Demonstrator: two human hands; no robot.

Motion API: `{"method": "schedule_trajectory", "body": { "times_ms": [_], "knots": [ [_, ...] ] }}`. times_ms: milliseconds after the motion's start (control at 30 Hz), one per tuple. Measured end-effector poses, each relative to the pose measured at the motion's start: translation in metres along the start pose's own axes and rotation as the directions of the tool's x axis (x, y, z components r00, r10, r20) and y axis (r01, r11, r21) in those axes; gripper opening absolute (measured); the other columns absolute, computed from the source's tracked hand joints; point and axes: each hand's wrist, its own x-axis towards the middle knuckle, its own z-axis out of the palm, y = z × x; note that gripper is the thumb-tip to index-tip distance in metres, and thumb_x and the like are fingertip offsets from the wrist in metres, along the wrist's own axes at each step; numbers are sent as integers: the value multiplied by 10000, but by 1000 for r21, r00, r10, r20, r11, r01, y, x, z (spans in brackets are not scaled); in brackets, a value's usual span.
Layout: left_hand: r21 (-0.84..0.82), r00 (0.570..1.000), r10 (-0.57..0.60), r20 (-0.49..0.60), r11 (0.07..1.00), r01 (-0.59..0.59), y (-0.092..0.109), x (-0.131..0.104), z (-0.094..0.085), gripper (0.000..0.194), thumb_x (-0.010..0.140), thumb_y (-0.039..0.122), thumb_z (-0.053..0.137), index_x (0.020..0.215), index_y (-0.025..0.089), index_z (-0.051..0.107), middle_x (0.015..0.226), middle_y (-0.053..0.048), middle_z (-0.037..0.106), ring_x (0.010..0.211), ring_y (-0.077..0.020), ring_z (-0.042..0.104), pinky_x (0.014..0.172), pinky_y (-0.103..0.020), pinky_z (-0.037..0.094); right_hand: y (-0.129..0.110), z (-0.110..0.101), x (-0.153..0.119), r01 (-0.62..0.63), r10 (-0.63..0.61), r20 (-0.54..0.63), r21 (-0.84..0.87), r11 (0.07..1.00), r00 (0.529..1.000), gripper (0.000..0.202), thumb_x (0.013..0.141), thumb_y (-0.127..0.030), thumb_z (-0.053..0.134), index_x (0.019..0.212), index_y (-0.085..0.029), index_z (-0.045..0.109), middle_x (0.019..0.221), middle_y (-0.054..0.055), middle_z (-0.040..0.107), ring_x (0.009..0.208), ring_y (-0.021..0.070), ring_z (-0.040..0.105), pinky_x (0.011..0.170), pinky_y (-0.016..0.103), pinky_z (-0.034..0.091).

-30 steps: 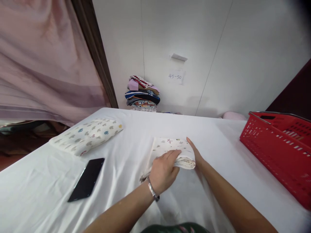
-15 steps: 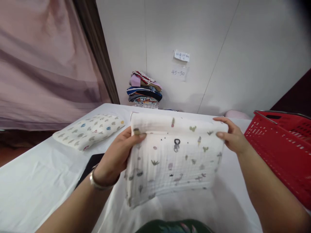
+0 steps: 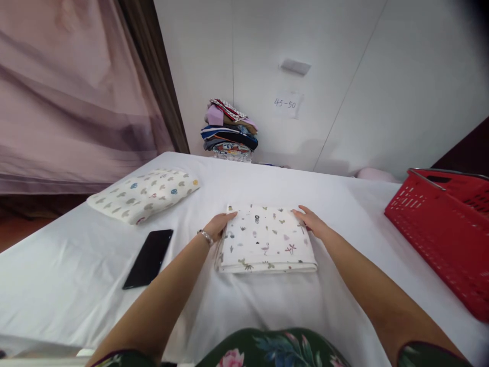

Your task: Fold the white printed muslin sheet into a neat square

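Observation:
A folded white cloth (image 3: 267,242) printed with small plants and animals lies flat on the white-covered table (image 3: 244,178) in front of me. My left hand (image 3: 219,224), a bracelet at its wrist, grips the cloth's far left corner, thumb on top and the other fingers hidden beneath or behind the edge. At the far right corner my right hand (image 3: 310,220) holds the cloth in the same way, its fingers partly out of sight. To the left of my left forearm lies a black phone (image 3: 148,259).
A white pillow-shaped item with a spotted print (image 3: 145,195) rests at the back left. On the right stands a red plastic basket (image 3: 439,239) with a metal handle. Beyond the far edge, a stack of folded clothes (image 3: 230,130) leans near the wall. A pink curtain (image 3: 72,97) hangs at left.
Both hands have lowered the cloth away from me, from held up in the air to flat on the table. The phone has come into fuller view.

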Motion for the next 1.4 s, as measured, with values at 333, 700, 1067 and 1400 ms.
{"method": "schedule_trajectory", "body": {
  "times_ms": [333, 700, 1067, 1400],
  "knots": [
    [430, 924, 377, -59, 845, -317, -27, -16, -13, 717, 601, 355, 694, 1243, 203, 411, 1036, -86, 631, 826, -198, 622, 687, -276, 489, 28, 10, -44, 208, -211, -34, -70, 976, 977, 864, 641, -480, 656, 1368, -270, 240, 1346, 68, 394, 1139, 231, 471, 922, 331, 416],
    [536, 928, 316, -197, 827, -167, -18, 16, -22, 789, 618, 490, 653, 1264, 131, 376, 1099, -130, 594, 890, -203, 598, 724, -261, 455, 21, 14, -26, 86, -115, -155, -178, 980, 981, 850, 657, -565, 599, 1368, -249, 259, 1246, 107, 499, 1045, 229, 538, 934, 346, 392],
    [536, 915, 392, -90, 794, -287, -51, -36, -30, 718, 638, 392, 632, 1281, 237, 352, 1043, -47, 580, 738, -133, 582, 658, -235, 449, 50, 12, -75, 110, -112, -40, -53, 993, 993, 815, 714, -551, 553, 1384, -264, 187, 990, 68, 631, 756, 214, 625, 681, 326, 508],
    [882, 621, 778, 100, 219, -417, -52, -60, -27, 364, 794, 365, 487, 1120, 209, 534, 1157, -90, 526, 1007, -228, 497, 859, -365, 386, 53, 17, -101, 486, -670, -102, -609, 627, 736, 427, 820, -415, 439, 1211, -244, 464, 1111, 76, 539, 977, 227, 516, 765, 344, 451]
  ]
}}
